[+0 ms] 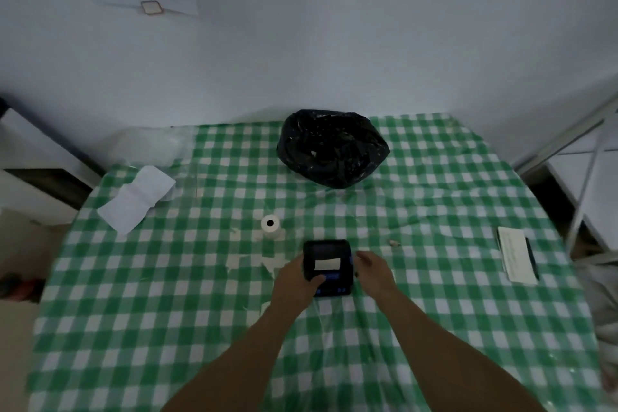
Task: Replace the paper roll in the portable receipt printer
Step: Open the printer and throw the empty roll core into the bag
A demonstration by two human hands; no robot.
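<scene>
A small black receipt printer (329, 251) lies on the green-and-white checked table, with a white strip of paper (327, 264) showing across its top. My left hand (297, 278) grips the printer's left side, thumb over its front. My right hand (371, 266) hovers just to the right of the printer, fingers apart, holding nothing. A white paper roll (270, 227) stands on end a short way to the upper left of the printer.
A black plastic bag (332, 147) sits at the far middle of the table (133, 311). A loose length of white paper (137, 199) lies at the far left. A notepad with a pen (517, 253) lies at the right. The wall is right behind the table.
</scene>
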